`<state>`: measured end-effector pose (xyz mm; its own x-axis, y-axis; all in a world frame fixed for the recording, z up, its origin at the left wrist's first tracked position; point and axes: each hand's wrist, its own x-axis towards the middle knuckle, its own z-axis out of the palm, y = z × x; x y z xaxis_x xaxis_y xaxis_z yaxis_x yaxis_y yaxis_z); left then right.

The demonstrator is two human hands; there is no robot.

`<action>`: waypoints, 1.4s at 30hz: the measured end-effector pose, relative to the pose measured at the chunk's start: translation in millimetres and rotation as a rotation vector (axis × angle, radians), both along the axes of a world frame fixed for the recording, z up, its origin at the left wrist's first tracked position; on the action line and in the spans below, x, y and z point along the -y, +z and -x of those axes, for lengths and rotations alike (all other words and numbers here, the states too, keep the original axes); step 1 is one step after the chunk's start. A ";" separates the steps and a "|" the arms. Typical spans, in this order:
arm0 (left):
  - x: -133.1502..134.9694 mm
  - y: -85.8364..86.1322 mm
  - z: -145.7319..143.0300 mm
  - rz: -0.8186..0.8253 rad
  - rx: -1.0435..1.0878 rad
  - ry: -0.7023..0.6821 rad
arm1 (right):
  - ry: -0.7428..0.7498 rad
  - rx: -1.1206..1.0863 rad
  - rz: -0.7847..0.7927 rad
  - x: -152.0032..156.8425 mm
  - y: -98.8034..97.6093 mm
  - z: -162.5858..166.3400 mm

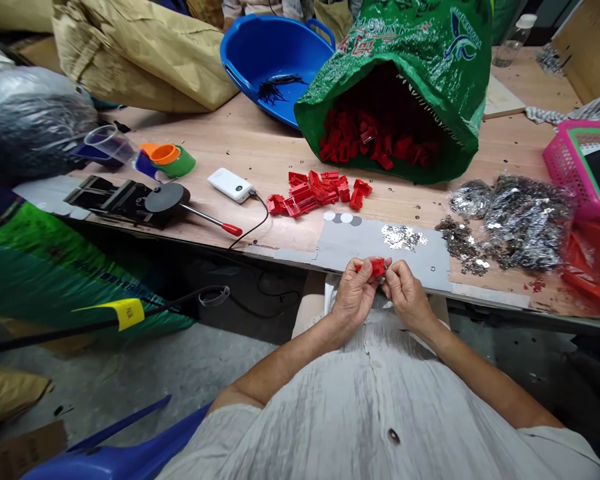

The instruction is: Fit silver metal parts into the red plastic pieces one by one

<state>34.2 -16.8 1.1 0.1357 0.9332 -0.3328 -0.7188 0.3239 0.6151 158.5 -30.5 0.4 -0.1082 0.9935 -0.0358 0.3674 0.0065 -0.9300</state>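
My left hand (353,293) and my right hand (405,293) meet just below the table's front edge, both pinching one small red plastic piece (378,267) between the fingertips. A loose pile of the same red pieces (320,192) lies on the wooden table (260,153) ahead of my hands. More of them fill an open green sack (420,60) lying on its side behind the pile. A small heap of tiny silver metal parts (403,236) rests on a grey sheet (360,250) right above my hands.
Bags of silver metal parts (523,217) lie at the right, beside a pink basket (563,163). A blue basin (275,60) stands at the back. A white power bank (230,185) with cable, a black hand press (140,200) with a red-tipped lever, and plastic cups (163,157) lie left.
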 end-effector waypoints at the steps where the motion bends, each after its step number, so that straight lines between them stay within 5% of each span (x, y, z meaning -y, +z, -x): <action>1: 0.1 -0.7 0.2 0.004 0.019 0.002 | 0.001 0.003 0.005 0.4 -0.9 0.6; 8: 5.1 -14.8 18.7 -0.013 -0.110 -0.139 | 0.087 0.083 0.028 -8.1 -5.5 -21.2; 15: 1.8 -67.2 43.2 -0.318 -1.114 -0.595 | -0.085 0.295 -0.048 -20.1 -11.2 -68.9; 19: -7.2 -86.0 41.9 -0.341 -1.250 -0.645 | -0.180 0.477 -0.167 -31.2 -16.1 -87.1; 23: -13.8 -68.4 42.7 -0.418 -1.203 -0.782 | -0.225 0.533 -0.227 -45.1 -15.9 -104.1; 26: -26.4 -39.4 48.8 -0.466 -0.934 -0.961 | -0.275 0.586 -0.219 -51.0 -8.6 -123.8; 28: -45.0 -21.9 54.6 -0.459 -0.893 -0.803 | -0.316 0.650 -0.193 -50.7 -3.5 -139.2; 31: -87.2 -7.1 61.9 -0.553 -1.268 -0.287 | -0.364 0.732 -0.142 -43.0 -0.7 -159.8; 33: -116.8 -5.1 63.4 -0.606 -1.550 -0.097 | -0.362 0.757 -0.113 -34.2 -2.7 -169.0; 37: -157.5 -11.7 56.6 -0.609 -1.870 -0.097 | -0.316 0.795 -0.096 -16.7 -11.0 -176.2; 42: -174.8 -21.7 41.5 -0.572 -2.046 -0.238 | -0.287 0.848 -0.129 -8.5 -21.3 -172.6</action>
<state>-7.3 158.0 -20.6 0.1438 0.9830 0.1144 0.9334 -0.1731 0.3144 331.1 -22.0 -20.8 0.1562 0.9801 0.1229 0.9327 -0.1055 -0.3448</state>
